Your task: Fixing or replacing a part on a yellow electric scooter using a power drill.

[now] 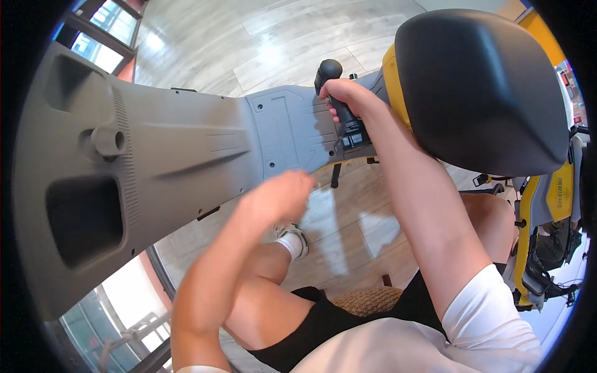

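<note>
A scooter lies across my view, with its grey front panel (193,133) on the left and its blue-grey footboard (283,124) in the middle. My right hand (348,98) is wrapped round the grip of a black cordless drill (329,68) over the right part of the footboard, close to the seat. The battery end of the drill points toward me; its tip is hard to make out. Near the footboard's close edge hovers my left hand (286,194), slightly blurred, fingers curled in. Whatever it may hold is hidden.
The black seat (482,90) rises at the right above a yellow body panel (392,74). Dark round screw holes (272,165) dot the footboard. Below me is a woven stool (367,301). Another yellow frame with cables (547,273) stands at the far right.
</note>
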Motion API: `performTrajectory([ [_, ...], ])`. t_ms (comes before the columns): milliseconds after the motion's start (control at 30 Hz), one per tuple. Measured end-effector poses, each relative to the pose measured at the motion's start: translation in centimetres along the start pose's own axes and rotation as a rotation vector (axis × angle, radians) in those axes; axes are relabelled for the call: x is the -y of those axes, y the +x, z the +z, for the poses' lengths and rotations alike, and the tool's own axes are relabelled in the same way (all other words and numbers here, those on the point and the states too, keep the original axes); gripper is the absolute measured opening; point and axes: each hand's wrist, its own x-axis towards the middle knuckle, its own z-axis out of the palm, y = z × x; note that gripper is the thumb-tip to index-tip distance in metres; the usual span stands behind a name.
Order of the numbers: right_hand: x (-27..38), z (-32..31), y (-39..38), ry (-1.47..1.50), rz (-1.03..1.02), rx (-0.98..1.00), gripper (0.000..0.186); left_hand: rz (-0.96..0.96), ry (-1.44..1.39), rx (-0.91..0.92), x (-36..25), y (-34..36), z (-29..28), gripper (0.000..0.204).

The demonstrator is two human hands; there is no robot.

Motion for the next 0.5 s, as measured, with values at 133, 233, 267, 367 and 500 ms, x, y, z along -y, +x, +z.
performTrajectory([
  [133,0.4,0.4,-1.3,-0.134,-0.056,-0.05,0.015,0.177,-0.151,-0.001,-7.8,-5.7,1.3,0.037],
  [233,0.8,0.9,-0.5,-0.196,-0.048,-0.052,0.015,0.173,-0.259,0.126,-8.4,-4.6,4.1,0.035],
  [267,0.7,0.8,-0.4,-0.214,-0.031,-0.048,0.016,0.188,-0.264,0.168,-8.4,-4.4,4.7,0.034],
  [367,0.6,0.9,-0.9,-0.182,-0.038,-0.01,0.014,0.077,-0.086,0.236,-6.2,-1.8,6.8,0.034],
  [500,1.1,0.5,-1.1,-0.153,-0.017,-0.047,0.014,0.014,0.092,0.271,-4.8,0.8,7.4,0.034],
])
